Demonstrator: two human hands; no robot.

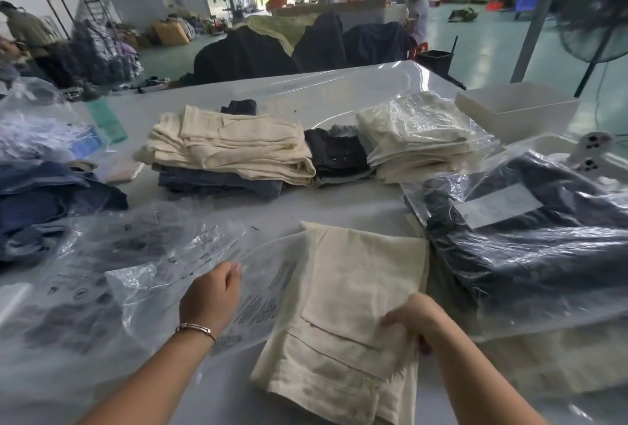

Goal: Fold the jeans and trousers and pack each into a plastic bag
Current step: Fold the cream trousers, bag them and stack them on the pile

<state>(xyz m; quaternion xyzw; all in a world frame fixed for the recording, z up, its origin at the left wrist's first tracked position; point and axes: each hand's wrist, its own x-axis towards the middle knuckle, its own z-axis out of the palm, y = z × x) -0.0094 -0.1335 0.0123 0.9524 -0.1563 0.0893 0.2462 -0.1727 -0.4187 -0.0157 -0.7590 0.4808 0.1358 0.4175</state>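
Note:
Folded cream trousers (343, 292) lie on the grey table in front of me, back pocket up. A clear plastic bag (261, 292) with black print covers their left side. My left hand (212, 295) rests on that bag and grips its edge, a bracelet at the wrist. My right hand (413, 319) pinches the right edge of the folded trousers.
A stack of clear printed bags (102, 275) lies at left. Folded cream and dark trousers (231, 152) are piled mid-table, beside a bagged cream pair (418, 139). Bagged dark jeans (530, 241) lie at right. Loose blue jeans (44, 200) sit far left, a white tray (516, 108) far right.

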